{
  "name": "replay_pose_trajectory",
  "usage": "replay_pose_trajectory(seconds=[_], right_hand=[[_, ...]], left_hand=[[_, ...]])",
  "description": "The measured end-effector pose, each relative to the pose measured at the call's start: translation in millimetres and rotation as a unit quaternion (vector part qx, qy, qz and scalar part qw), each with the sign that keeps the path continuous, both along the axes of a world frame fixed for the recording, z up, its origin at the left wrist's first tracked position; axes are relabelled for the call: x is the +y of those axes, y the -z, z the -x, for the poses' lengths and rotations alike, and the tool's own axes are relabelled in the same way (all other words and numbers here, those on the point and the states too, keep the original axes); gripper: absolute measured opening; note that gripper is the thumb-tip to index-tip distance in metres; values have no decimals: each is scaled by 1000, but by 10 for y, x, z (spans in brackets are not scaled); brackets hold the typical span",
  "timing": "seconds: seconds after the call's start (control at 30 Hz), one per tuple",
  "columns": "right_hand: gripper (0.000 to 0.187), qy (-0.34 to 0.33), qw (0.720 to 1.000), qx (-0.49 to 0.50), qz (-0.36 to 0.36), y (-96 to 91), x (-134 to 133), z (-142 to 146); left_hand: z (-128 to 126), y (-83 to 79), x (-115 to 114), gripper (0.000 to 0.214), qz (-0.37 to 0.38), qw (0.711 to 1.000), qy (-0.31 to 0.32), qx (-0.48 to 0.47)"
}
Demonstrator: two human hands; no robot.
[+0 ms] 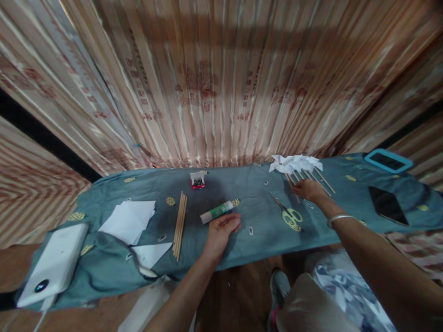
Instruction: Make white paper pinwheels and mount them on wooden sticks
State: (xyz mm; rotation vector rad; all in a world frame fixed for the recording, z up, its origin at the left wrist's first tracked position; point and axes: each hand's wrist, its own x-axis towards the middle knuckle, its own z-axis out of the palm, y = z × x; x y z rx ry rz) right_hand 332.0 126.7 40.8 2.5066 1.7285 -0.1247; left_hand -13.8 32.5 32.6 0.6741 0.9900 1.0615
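Observation:
My right hand (308, 190) is closed on the wooden stick of a white paper pinwheel (279, 163), at the left end of a row of several pinwheels (306, 162) on the table. My left hand (220, 234) rests near the front of the table, fingers loosely apart and holding nothing. Just beyond its fingers lies a glue stick (218, 211) with a green label. Scissors (290, 214) with yellow-green handles lie between my two hands. A bundle of thin wooden sticks (180, 226) is left of my left hand.
A small red box of pins (198, 181) stands open at the back. White paper sheets (128, 220), a cut paper piece (152, 253) and a white power bank (55, 260) occupy the left side. At right are a dark phone (387, 205) and a blue-framed device (389, 160).

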Motion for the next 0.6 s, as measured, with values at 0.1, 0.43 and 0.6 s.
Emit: replay_pose_trajectory(seconds=[0.1,0.43,0.6], right_hand=[[22,-3,1000,-2,3,60,43,-33],[17,-16,1000,-7,-15,165,110,-93],[17,-36,998,7,-57,180,99,-91]], left_hand=[[-6,-14,-7,38,1,1000,6,-2],[-28,24,-9,34,-8,1000,10,14],[-24,20,-10,32,-15,1000,16,15]])
